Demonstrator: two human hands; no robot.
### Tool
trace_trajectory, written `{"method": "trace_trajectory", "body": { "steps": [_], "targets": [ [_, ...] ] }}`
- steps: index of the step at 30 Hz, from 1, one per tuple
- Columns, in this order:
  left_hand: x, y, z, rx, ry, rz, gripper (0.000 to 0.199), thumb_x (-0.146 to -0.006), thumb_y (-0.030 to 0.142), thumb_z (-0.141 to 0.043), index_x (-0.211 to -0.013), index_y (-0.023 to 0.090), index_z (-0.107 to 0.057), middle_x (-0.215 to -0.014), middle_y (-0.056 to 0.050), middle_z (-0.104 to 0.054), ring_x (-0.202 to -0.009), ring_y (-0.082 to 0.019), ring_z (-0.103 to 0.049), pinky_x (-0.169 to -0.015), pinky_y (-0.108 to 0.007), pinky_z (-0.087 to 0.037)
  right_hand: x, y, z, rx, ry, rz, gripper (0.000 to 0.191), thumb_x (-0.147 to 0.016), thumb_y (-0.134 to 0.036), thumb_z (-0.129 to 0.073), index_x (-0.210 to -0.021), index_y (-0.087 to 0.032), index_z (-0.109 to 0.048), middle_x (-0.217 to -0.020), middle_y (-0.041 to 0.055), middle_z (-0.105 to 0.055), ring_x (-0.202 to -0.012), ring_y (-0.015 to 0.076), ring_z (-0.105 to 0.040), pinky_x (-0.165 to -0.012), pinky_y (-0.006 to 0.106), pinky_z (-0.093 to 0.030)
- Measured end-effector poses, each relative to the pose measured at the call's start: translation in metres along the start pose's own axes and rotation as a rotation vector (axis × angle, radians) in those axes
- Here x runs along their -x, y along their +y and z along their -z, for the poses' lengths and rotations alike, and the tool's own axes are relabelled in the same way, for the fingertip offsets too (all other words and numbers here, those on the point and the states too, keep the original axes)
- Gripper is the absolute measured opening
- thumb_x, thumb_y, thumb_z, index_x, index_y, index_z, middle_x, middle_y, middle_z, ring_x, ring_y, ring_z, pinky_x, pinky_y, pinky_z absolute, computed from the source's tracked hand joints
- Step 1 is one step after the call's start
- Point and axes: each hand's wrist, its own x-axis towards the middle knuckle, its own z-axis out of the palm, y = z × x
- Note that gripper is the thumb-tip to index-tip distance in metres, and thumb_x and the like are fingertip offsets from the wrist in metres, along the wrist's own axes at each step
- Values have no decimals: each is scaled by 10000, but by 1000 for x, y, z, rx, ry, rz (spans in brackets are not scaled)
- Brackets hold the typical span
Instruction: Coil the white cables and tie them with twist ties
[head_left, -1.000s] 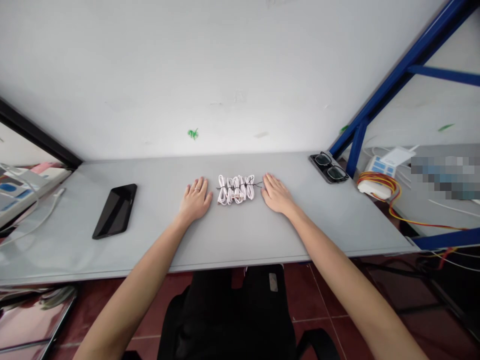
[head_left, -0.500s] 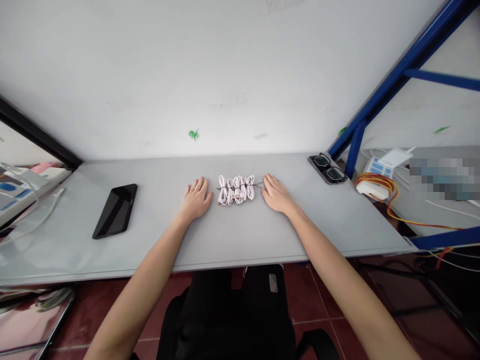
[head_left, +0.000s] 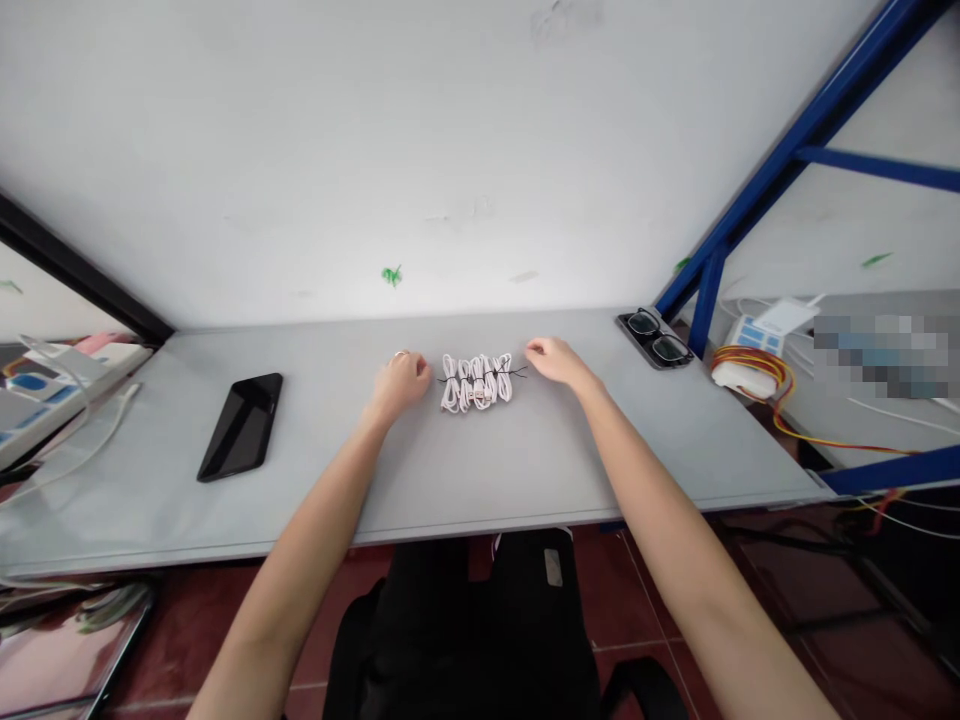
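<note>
Centrally on the bench (head_left: 480, 470), the white cables (head_left: 478, 383) lie in a left-to-right row, each coil's long axis running near to far, dark ties (head_left: 517, 371) across their waists. Just left, the left hand (head_left: 405, 378) curls into a narrow grip; just right, the right hand (head_left: 553, 358) does likewise, apart from the cables. Half a second ago both lay flat, fingers extended.

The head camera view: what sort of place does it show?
Probably an indoor workstation, perhaps in a workshop: a long, flat grey tabletop, black-tied bundles of white coiled cable and a slanted blue metal frame.
</note>
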Motion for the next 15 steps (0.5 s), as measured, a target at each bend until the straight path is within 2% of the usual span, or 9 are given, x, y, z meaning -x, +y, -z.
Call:
{"method": "trace_trajectory", "body": {
  "steps": [3,5,8,12,15],
  "targets": [
    [1,5,-6,78,5,15,280,-869,305,-423,-720,188,-629,-773,-92,-659,-693,-202,-575,-614,-300,-343,-9,-10,-3,-34,-10,5,230,-873,-219,-459,-757,-162,-649,-840,70,-712,-758,175,-601,-670,259,-388],
    [7,5,-8,145,33,-2,249,-853,302,-435,-709,198,-609,-750,-66,-655,-663,-182,-547,-594,-290,-307,-8,-13,-8,-41,16,-6,229,-870,-222,-467,-712,-164,-623,-789,62,-696,-712,161,-573,-640,254,-361],
    [16,3,-7,240,42,-33,218,-836,294,-442,-712,202,-596,-737,-39,-651,-638,-160,-520,-597,-280,-300,1,-12,-14,-68,26,4,219,-870,-246,-495,-716,-168,-629,-765,63,-693,-697,160,-565,-643,253,-365],
    [22,3,-4,304,40,-62,220,-831,305,-446,-699,200,-586,-703,-24,-643,-602,-147,-504,-605,-276,-316,14,-9,-15,-142,3,103,210,-868,-297,-524,-777,-173,-667,-811,64,-712,-734,166,-588,-682,251,-402],
    [25,7,-4,327,44,-84,214,-829,310,-453,-710,201,-592,-722,-24,-656,-617,-149,-524,-608,-277,-321,17,-10,-17,-161,-20,173,219,-847,-326,-549,-746,-172,-670,-822,63,-716,-743,166,-599,-696,257,-412]
  ]
}}
